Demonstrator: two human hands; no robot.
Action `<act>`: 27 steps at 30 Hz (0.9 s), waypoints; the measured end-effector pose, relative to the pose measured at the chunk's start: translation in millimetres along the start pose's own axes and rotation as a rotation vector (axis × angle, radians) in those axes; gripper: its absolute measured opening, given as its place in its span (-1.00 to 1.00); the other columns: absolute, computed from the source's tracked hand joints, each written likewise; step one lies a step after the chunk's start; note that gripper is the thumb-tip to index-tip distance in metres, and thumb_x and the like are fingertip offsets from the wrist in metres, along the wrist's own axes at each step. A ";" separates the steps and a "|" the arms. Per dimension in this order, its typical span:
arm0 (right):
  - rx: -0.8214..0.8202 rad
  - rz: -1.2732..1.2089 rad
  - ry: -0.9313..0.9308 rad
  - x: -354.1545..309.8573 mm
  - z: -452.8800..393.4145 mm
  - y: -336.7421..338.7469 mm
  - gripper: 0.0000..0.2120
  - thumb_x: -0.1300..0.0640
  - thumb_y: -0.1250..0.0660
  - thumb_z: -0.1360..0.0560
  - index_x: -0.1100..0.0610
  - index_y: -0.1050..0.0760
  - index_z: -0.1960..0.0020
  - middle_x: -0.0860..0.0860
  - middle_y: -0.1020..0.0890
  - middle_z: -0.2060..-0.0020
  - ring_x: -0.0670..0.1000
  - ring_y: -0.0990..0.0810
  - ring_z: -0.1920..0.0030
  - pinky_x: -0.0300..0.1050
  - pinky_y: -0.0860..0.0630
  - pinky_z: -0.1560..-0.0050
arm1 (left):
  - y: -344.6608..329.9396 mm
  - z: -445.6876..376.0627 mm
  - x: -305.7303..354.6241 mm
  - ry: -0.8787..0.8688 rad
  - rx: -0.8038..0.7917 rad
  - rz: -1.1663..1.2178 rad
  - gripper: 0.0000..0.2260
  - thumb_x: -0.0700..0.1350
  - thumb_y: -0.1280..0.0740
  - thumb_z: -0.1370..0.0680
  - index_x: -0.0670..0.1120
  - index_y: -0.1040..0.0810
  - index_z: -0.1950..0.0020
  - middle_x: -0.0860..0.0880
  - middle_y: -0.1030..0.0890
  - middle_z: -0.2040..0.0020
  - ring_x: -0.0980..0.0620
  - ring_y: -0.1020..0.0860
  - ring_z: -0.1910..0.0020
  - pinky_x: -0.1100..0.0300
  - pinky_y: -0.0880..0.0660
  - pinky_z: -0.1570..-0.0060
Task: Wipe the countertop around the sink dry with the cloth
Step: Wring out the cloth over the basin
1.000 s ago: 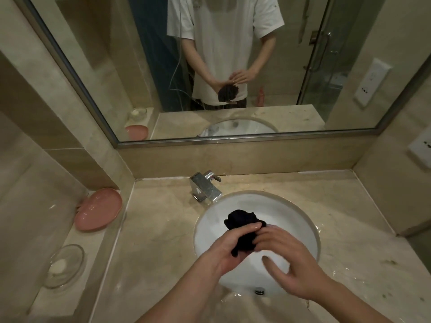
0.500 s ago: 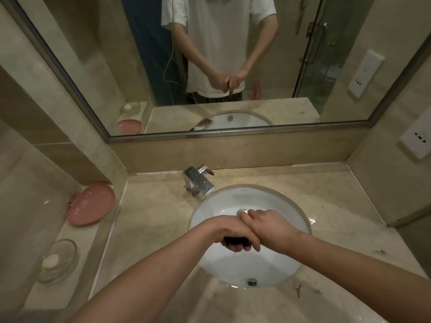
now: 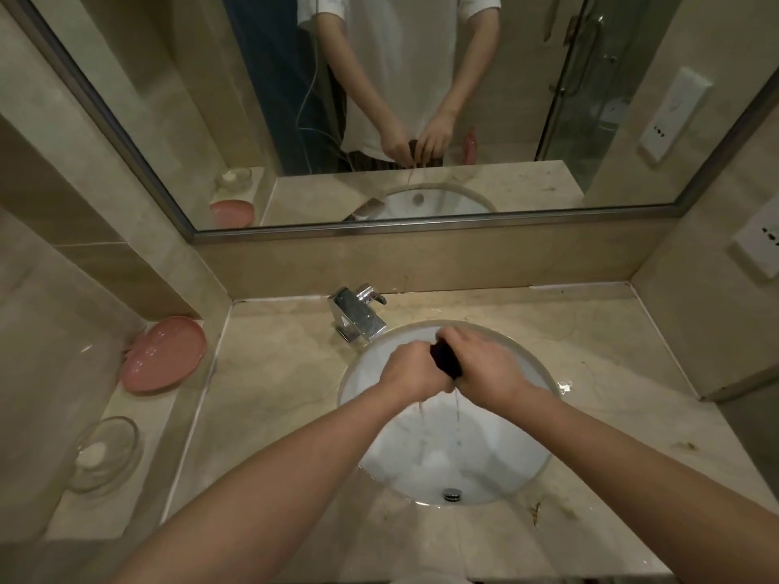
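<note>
Both hands are clenched on the small dark cloth, wringing it above the round white sink basin. My left hand grips the nearer end and my right hand grips the farther end, so only a short dark strip of fabric shows between the two fists. Thin streams of water fall from under the hands into the basin, towards the metal drain at its near edge.

The cloth's long axis runs from near-left to far-right, roughly from my left fist up towards the chrome square faucet side of the bowl; it is twisted into a tight roll along that line. It sits squarely over the basin, not over the beige marble counter.

From here the counter lies on every side of the hands. Glints of standing water show on the counter just right of the basin rim, and that patch is nearer my right hand, so I judge the right hand is the better one to carry the cloth there once the dripping stops. Brownish smears mark the counter at the near right. A pink oval dish and a clear glass soap dish rest on the lower ledge to the left, well apart from the wet area.
</note>
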State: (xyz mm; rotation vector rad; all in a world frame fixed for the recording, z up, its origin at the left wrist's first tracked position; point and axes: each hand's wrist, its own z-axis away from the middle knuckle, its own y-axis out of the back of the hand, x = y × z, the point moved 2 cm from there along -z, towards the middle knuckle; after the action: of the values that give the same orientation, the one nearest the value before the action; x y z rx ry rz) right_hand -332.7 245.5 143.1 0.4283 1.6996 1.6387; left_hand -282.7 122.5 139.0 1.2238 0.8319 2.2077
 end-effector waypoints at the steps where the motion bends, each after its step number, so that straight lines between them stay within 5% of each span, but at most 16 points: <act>1: 0.111 -0.026 0.087 7.2 5.1 1.3 -0.39 0.23 -0.45 -0.40 0.05 -0.33 -0.39 0.02 -0.50 -0.23 0.10 -0.51 -0.19 -0.03 -0.55 0.07 | 6.9 -2.0 5.2 0.070 -0.123 0.219 -0.86 -0.20 -0.48 -0.34 -0.12 -0.57 0.16 -0.05 -0.60 0.32 0.02 -0.55 0.40 0.20 -0.46 0.39; 4: 0.367 0.103 0.442 25.2 20.8 4.1 -0.21 0.31 -0.49 -0.37 0.15 -0.25 -0.52 0.15 -0.34 -0.47 0.20 -0.42 -0.39 0.06 -0.50 -0.32 | 27.3 8.3 22.0 0.115 -0.562 0.602 -0.86 -0.29 -0.40 -0.45 -0.08 -0.53 0.24 -0.01 -0.51 0.34 0.11 -0.42 0.43 0.34 -0.32 0.48; 7: 0.508 0.025 0.646 24.8 19.7 8.6 -0.40 0.26 -0.46 -0.48 0.19 -0.30 -0.45 0.18 -0.36 -0.39 0.23 -0.44 -0.37 0.14 -0.43 -0.38 | 34.7 23.4 32.3 0.128 -0.897 0.640 -0.90 -0.27 -0.33 -0.53 -0.11 -0.48 0.14 -0.01 -0.54 0.29 0.15 -0.47 0.40 0.39 -0.37 0.50; 9: 0.571 -0.049 0.737 15.6 14.0 23.9 -0.61 0.21 -0.38 -0.53 0.20 -0.37 -0.31 0.14 -0.44 -0.18 0.12 -0.51 -0.16 -0.05 -0.48 -0.19 | 33.4 30.5 35.3 0.140 -1.039 0.619 -0.93 -0.22 -0.28 -0.57 -0.13 -0.47 0.11 -0.02 -0.58 0.28 0.15 -0.51 0.41 0.40 -0.41 0.49; 12: 0.568 0.098 0.763 7.8 8.9 45.7 -0.81 0.23 -0.33 -0.48 0.15 -0.46 -0.08 0.07 -0.51 0.16 0.04 -0.51 0.23 -0.11 -0.44 0.43 | 32.6 33.2 37.6 0.180 -1.120 0.640 -0.90 -0.15 -0.27 -0.51 -0.09 -0.41 0.20 0.03 -0.48 0.37 0.19 -0.38 0.52 0.42 -0.25 0.60; 16: 0.407 0.283 0.711 6.7 7.7 46.4 -0.96 0.21 -0.26 -0.36 0.14 -0.48 0.26 -0.02 -0.45 0.46 0.02 -0.44 0.55 -0.22 -0.19 0.58 | 21.9 28.9 31.6 0.246 -0.967 0.589 -0.79 -0.19 -0.30 -0.54 -0.06 -0.37 0.27 0.03 -0.41 0.41 0.18 -0.29 0.55 0.39 -0.14 0.61; 19: 0.165 0.406 0.531 0.8 4.5 36.1 -0.77 0.06 -0.47 -0.22 0.11 -0.43 0.30 -0.06 -0.46 0.57 0.00 -0.42 0.63 -0.29 -0.08 0.54 | 13.9 27.5 24.1 0.246 -0.819 0.494 -0.80 -0.22 -0.31 -0.53 -0.06 -0.39 0.27 0.02 -0.42 0.41 0.16 -0.29 0.54 0.36 -0.12 0.58; 21: -0.064 0.486 0.445 -4.2 6.0 26.1 -0.75 0.03 -0.49 -0.31 0.14 -0.48 0.18 -0.04 -0.58 0.47 0.02 -0.56 0.51 -0.22 -0.13 0.51 | 7.2 27.3 21.2 0.197 -0.706 0.353 -0.82 -0.22 -0.33 -0.48 -0.06 -0.41 0.29 0.02 -0.44 0.42 0.13 -0.30 0.52 0.32 -0.16 0.54; 24: -0.303 0.583 0.301 -21.0 11.8 27.3 -0.85 0.17 -0.22 -0.58 0.19 -0.45 -0.11 0.04 -0.67 0.09 0.13 -0.66 0.12 -0.08 -0.30 0.30 | -6.4 22.7 9.0 0.168 -0.431 0.172 -0.85 -0.20 -0.38 -0.41 -0.08 -0.46 0.34 0.01 -0.47 0.46 0.03 -0.38 0.47 0.24 -0.27 0.44; 27: -0.392 0.457 0.148 26.7 -35.9 -102.0 -0.74 0.12 -0.41 -0.48 0.29 -0.50 -0.04 0.17 -0.61 0.15 0.20 -0.60 0.24 -0.09 -0.34 0.36 | -16.7 25.2 19.6 0.064 -0.270 -0.116 -0.94 -0.15 -0.35 -0.51 -0.02 -0.60 0.06 0.05 -0.61 0.20 0.12 -0.60 0.25 0.27 -0.37 0.38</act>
State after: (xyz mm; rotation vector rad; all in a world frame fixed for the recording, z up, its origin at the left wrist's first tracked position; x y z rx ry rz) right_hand -351.0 224.2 35.3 0.5370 1.3943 2.3291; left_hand -268.5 154.0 148.9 0.9567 0.5892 2.1898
